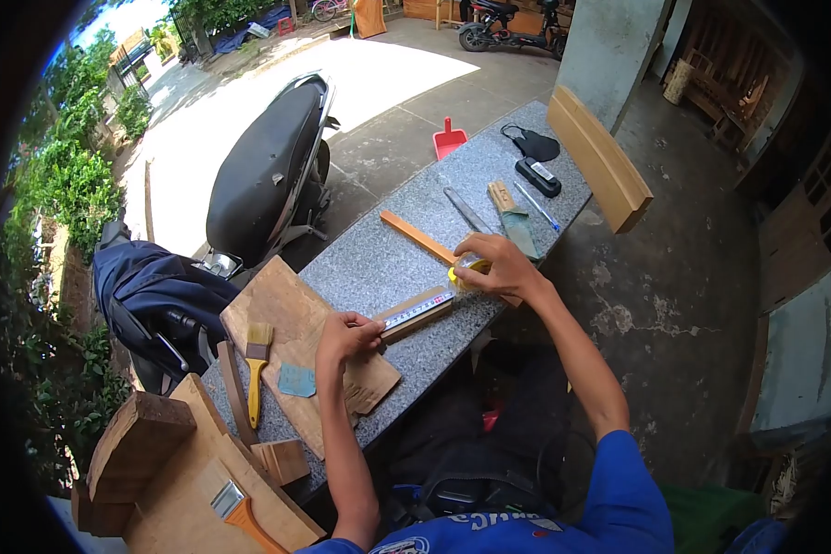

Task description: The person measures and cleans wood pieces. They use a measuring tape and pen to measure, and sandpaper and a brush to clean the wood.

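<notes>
From the head camera, the left hand [346,338] pinches the free end of a tape measure [417,311] against a short wooden strip [419,316] lying on a granite slab [379,263]. The right hand [496,266] is closed around the yellow tape case (mostly hidden under the fingers), with the blade stretched along the strip between both hands. A yellow-handled paintbrush [257,365] rests on a board [286,309] near the left hand.

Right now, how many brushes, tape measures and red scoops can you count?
Brushes: 2, one with a yellow handle, one with an orange handle
Tape measures: 1, stretched between both hands
Red scoops: 1
Total: 4
</notes>
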